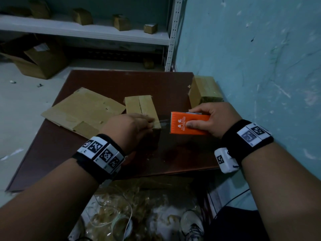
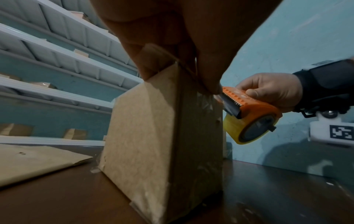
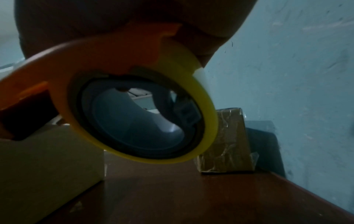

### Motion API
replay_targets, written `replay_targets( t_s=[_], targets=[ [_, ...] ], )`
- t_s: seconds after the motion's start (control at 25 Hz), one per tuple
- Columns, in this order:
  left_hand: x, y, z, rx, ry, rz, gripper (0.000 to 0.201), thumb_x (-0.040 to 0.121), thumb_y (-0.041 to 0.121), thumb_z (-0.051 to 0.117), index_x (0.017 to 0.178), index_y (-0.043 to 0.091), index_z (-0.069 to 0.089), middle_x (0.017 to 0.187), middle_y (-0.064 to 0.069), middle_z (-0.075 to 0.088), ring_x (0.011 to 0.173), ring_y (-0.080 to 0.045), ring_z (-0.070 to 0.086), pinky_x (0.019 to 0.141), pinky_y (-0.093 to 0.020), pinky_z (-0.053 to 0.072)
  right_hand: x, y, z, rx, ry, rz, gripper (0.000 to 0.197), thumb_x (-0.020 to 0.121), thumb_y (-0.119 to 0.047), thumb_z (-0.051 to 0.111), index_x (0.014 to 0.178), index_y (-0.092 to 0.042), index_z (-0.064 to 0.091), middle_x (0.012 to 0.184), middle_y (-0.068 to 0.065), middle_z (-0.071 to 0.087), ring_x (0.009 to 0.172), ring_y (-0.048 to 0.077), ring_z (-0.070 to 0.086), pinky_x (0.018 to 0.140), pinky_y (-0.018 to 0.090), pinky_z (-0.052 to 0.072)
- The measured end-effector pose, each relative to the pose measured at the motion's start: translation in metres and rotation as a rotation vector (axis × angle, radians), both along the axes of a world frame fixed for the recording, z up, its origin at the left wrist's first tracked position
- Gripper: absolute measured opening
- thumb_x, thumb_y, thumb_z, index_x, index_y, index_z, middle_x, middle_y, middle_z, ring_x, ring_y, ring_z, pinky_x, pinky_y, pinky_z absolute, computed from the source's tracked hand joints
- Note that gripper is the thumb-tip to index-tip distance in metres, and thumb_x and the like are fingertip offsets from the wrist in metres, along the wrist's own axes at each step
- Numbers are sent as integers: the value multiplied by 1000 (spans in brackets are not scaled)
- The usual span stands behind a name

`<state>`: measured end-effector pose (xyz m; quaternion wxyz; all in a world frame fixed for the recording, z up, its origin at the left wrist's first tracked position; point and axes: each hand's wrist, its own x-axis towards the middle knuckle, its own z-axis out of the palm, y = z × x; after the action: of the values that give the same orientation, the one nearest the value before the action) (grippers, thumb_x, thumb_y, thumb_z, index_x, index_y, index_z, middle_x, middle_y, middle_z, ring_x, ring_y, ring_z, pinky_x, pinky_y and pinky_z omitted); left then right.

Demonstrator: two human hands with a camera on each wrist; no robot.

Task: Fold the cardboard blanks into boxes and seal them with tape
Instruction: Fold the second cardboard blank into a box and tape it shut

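Observation:
A folded cardboard box (image 1: 139, 106) stands upright mid-table, its top flaps closed with a seam between them. My left hand (image 1: 149, 123) pinches the box's near top edge; the left wrist view shows its fingers (image 2: 149, 60) curled over that corner of the box (image 2: 149, 136). To the right, my right hand (image 1: 192, 118) grips an orange tape dispenser (image 1: 184, 126) holding a yellow roll (image 2: 231, 128). Its toothed blade sits close to the box's right side, and a short strip of clear tape (image 1: 164, 121) spans the gap. The right wrist view is filled by the dispenser (image 3: 114, 57).
Flat cardboard blanks (image 1: 81, 110) lie on the brown table (image 1: 121, 82) to the left. A taped box (image 1: 205, 89) stands at the back right against the blue wall (image 1: 260, 58). Shelves (image 1: 86, 30) with small boxes stand behind; an open carton (image 1: 38, 58) is on the floor.

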<state>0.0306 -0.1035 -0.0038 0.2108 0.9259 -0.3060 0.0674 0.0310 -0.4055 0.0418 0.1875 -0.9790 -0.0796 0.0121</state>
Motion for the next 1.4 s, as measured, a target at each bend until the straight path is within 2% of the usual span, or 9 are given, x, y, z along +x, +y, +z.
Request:
replay_targets(
  t_s=[0.24, 0.48, 0.56, 0.8, 1.04, 1.16, 1.24, 1.32, 1.4],
  targets=[
    [-4, -3, 3, -6, 4, 22, 34, 95, 32, 59, 124, 23, 73, 134, 4, 69, 126, -13, 62, 105, -33, 51, 2, 14, 14, -180, 32, -30, 62, 77, -79, 68, 126, -41, 67, 115, -13, 68, 106, 15, 63, 95, 41, 54],
    [-5, -4, -2, -35, -15, 35, 26, 94, 27, 65, 117, 21, 76, 128, 3, 72, 120, -15, 66, 101, -33, 54, 10, 53, 7, -543, -34, -127, 41, 93, -66, 59, 104, -27, 64, 77, -4, 52, 88, 25, 61, 79, 37, 50],
    [-5, -2, -3, -38, -9, 37, 26, 95, 28, 65, 117, 21, 77, 129, 4, 72, 120, -15, 66, 100, -37, 56, 9, 47, 0, -444, -51, -167, 47, 93, -71, 54, 109, -28, 62, 84, -4, 61, 84, 24, 62, 74, 36, 50],
    [-7, 0, 4, -67, 63, 104, 37, 90, 46, 56, 122, 31, 67, 129, 13, 66, 113, -7, 63, 95, -34, 57, 14, 55, -35, -492, -105, -95, 46, 95, -72, 47, 116, -32, 53, 91, -3, 69, 88, 26, 66, 87, 44, 48],
    [-13, 7, 5, -296, 173, 193, 63, 78, 37, 82, 136, 30, 57, 131, 13, 63, 117, -4, 61, 100, -34, 56, 18, 63, -46, -532, 20, -93, 50, 87, -76, 55, 111, -32, 53, 96, -4, 65, 97, 26, 63, 92, 48, 48],
    [-14, 14, 12, -432, 103, 206, 64, 76, 35, 87, 133, 27, 61, 132, 13, 63, 121, -3, 60, 99, -26, 54, 17, 62, -43, -406, -98, -97, 41, 95, -69, 47, 108, -32, 60, 102, -3, 61, 101, 26, 60, 88, 45, 49],
    [-13, 22, 19, -431, 131, 278, 56, 74, 48, 83, 124, 31, 64, 121, 17, 64, 107, 1, 61, 83, -17, 50, 14, 62, -42, -152, -168, -73, 35, 101, -60, 41, 97, -31, 60, 93, -5, 59, 93, 22, 59, 80, 41, 48],
    [-9, 31, 22, -368, 243, 370, 52, 71, 65, 73, 108, 30, 66, 103, 15, 67, 92, -1, 62, 70, -19, 47, 12, 67, -43, 108, -142, -43, 38, 103, -61, 40, 89, -31, 59, 85, -8, 61, 82, 16, 60, 71, 37, 46],
    [-1, 42, 17, -320, 429, 432, 61, 65, 79, 63, 94, 26, 68, 87, 7, 71, 83, -10, 67, 66, -28, 49, 9, 74, -46, 225, -60, -24, 47, 100, -68, 41, 84, -29, 62, 79, -6, 63, 74, 14, 61, 67, 39, 49]
  ],
)
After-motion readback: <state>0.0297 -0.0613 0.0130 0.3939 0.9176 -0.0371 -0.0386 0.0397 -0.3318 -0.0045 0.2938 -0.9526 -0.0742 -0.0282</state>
